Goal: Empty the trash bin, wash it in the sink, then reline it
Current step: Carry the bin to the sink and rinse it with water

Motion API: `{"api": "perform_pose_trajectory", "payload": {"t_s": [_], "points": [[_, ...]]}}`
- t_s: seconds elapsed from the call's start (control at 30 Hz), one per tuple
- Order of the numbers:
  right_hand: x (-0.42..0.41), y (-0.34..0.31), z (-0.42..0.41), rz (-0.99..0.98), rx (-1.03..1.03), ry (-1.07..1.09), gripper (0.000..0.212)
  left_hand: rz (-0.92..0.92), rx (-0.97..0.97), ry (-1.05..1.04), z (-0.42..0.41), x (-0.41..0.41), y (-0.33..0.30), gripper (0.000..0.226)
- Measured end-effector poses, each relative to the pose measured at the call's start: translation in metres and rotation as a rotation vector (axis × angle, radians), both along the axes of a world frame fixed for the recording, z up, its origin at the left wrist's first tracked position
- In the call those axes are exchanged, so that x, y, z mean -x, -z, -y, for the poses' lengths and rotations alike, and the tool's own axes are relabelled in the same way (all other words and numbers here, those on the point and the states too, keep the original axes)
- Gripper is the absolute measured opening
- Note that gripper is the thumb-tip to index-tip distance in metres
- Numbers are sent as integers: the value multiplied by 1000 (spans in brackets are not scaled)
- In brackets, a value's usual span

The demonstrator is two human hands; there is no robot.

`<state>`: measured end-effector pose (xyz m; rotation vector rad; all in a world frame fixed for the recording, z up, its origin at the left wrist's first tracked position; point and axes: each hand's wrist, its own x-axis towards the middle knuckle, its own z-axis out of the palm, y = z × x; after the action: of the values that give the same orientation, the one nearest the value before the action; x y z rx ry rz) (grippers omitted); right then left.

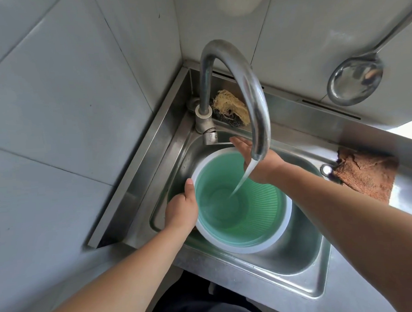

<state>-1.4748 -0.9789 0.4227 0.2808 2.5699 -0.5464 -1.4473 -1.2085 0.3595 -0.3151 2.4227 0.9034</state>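
Observation:
A green trash bin (251, 215) with a white rim stands upright in the steel sink (299, 265). Water streams from the curved tap (242, 87) into the bin and pools at its bottom. My left hand (182, 209) grips the bin's left rim, thumb on top of the rim. My right hand (260, 160) reaches over the far rim toward the tap's lever (211, 137), fingers stretched out; the spout hides part of it, and I cannot tell whether it touches the lever or the bin.
A scouring pad and fibrous scrubber (231, 109) lie behind the tap. A brown cloth (368, 173) rests on the counter at right. A steel ladle (356, 81) hangs on the tiled wall. Tiled walls close in the left and back.

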Motion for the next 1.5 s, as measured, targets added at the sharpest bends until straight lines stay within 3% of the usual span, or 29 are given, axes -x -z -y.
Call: {"api": "perform_pose_trajectory", "payload": {"t_s": [0.37,1.1,1.23,1.5], "points": [[-1,1,0,4,-4,-12,72,-14,5,31,1,0,2,79],[-1,6,-1,-16,-46,-85,81,-18,31,61,3,0,4,80],[0,3,-2,-22,-42,-69,76,-12,32,72,2,1,3,81],[16,12,-9,-71,-49,-54,33,-1,21,58,3,2,5,87]]}}
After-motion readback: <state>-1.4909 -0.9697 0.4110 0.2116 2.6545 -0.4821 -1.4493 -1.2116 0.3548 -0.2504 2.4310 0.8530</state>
